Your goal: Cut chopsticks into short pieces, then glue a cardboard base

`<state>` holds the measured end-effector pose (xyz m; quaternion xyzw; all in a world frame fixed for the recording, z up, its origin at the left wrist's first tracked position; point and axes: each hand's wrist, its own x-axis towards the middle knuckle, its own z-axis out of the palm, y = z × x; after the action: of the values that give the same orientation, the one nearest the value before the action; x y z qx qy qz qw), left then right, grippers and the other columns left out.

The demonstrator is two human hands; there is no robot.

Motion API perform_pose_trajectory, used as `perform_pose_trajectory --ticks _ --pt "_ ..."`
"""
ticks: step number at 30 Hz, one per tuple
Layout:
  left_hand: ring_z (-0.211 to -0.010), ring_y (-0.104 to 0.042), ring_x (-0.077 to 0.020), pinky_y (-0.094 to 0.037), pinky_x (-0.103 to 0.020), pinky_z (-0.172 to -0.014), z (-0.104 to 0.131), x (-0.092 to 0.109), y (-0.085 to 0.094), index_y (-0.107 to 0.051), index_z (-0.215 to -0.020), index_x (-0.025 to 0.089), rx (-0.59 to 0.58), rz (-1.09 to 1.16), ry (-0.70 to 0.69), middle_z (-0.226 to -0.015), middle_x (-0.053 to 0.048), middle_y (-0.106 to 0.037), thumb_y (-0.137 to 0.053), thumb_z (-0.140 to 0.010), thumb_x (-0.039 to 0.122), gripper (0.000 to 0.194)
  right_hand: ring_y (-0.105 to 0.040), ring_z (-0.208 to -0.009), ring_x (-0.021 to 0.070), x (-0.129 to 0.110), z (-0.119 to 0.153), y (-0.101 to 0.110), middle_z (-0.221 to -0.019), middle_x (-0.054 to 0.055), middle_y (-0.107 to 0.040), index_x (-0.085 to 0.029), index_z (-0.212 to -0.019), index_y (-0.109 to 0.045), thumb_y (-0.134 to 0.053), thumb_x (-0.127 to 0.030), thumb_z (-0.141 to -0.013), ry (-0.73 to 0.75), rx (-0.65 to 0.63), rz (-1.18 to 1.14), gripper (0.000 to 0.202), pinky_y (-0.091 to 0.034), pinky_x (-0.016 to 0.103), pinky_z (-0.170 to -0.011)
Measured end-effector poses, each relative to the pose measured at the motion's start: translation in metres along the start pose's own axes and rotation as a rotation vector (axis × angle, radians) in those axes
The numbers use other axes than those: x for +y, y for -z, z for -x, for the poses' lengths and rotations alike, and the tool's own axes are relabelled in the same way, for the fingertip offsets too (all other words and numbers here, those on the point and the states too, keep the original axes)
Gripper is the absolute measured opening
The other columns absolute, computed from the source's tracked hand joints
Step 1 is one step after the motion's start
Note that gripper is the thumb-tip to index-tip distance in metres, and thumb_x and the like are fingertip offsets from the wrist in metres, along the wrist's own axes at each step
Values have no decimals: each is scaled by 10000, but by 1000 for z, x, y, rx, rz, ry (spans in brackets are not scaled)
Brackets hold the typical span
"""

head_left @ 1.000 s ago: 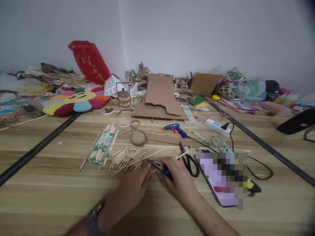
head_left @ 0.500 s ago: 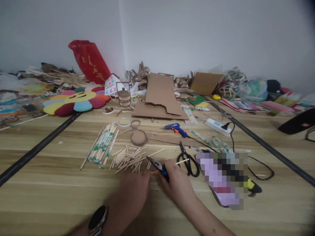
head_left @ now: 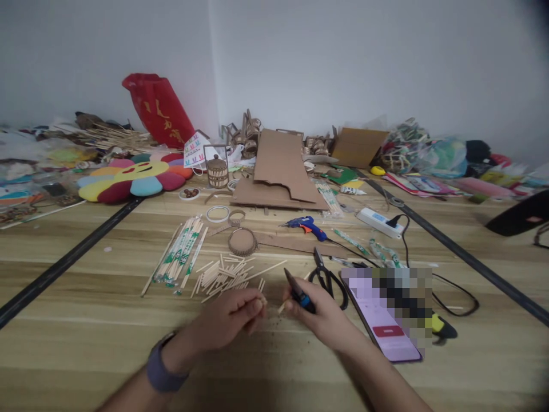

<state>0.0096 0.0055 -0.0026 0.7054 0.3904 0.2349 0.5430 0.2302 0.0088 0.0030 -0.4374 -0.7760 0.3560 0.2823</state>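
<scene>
My right hand (head_left: pixel 315 312) is closed around blue-handled pliers (head_left: pixel 301 293), whose dark jaws point up and to the left. A short piece of wooden stick (head_left: pixel 282 307) shows at the fingertips of that hand. To the left, my left hand (head_left: pixel 235 315) is closed in a pinch, with something small and pale at its fingertips that I cannot make out. The hands are apart. Just beyond them lies a loose pile of short wooden sticks (head_left: pixel 223 277). A round cardboard base with a ribbed rim (head_left: pixel 242 241) sits behind the pile.
Black scissors (head_left: pixel 328 279) and a phone (head_left: pixel 381 320) lie right of my hands. Farther back are a blue glue gun (head_left: pixel 306 226), a power strip (head_left: pixel 380 222) and cardboard sheets (head_left: pixel 278 160). Packaged sticks (head_left: pixel 182 252) lie left, near a flower cushion (head_left: pixel 137 177).
My hands have moved apart from each other. The pliers have shifted right and now point more steeply upward. My left wrist has turned, and the long stick piece by my right hand is less visible.
</scene>
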Motion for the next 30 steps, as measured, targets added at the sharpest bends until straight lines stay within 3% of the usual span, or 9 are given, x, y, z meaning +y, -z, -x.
perform_pose_trajectory --ticks 2,5,11,16,22,30 --pt "-564 -514 -141 -389 -253 -592 -3 -3 -1 -525 -774 197 89 242 82 -597 17 -570 -420 -880 612 441 -551 -724 164 -4 2 0 -772 7 -598 -197 -832 -548 -503 -308 -902 5 4 -19 139 -415 255 -653" --pt "-631 -574 -162 -414 -271 -622 -8 -9 -8 -548 -789 183 151 400 203 -682 -18 -646 -531 -792 655 472 -583 -802 172 -6 5 -7 -871 28 -637 -200 -916 -557 -512 -234 -895 31 -13 17 60 -431 258 -711" --pt "-639 -568 -155 -415 -263 -612 -8 -17 -16 -636 -794 158 33 267 206 -724 -34 -697 -529 -825 609 464 -642 -924 207 -3 7 -15 -1032 60 -677 -212 -1099 -504 -532 -59 -784 9 -127 99 351 -460 278 -775" --pt "-699 -644 -200 -477 -296 -657 -5 -22 -21 -659 -797 159 -29 217 197 -741 -52 -713 -505 -873 535 413 -641 -1043 257 -3 6 -15 -1132 98 -678 -204 -1221 -443 -525 -17 -733 -1 -211 136 529 -475 326 -837" --pt "-646 -648 -193 -490 -307 -641 -5 -23 -26 -622 -823 184 -62 373 212 -702 -35 -704 -554 -834 596 418 -636 -1078 226 -2 8 -21 -1176 93 -673 -209 -1236 -431 -515 -57 -807 38 -141 -14 463 -476 328 -880" --pt "-618 -628 -176 -472 -291 -621 -5 -14 -24 -617 -758 172 -136 519 248 -666 -32 -691 -658 -720 653 485 -631 -1054 223 1 6 -27 -1149 90 -661 -212 -1197 -493 -537 -110 -839 81 -84 -20 375 -491 357 -891"
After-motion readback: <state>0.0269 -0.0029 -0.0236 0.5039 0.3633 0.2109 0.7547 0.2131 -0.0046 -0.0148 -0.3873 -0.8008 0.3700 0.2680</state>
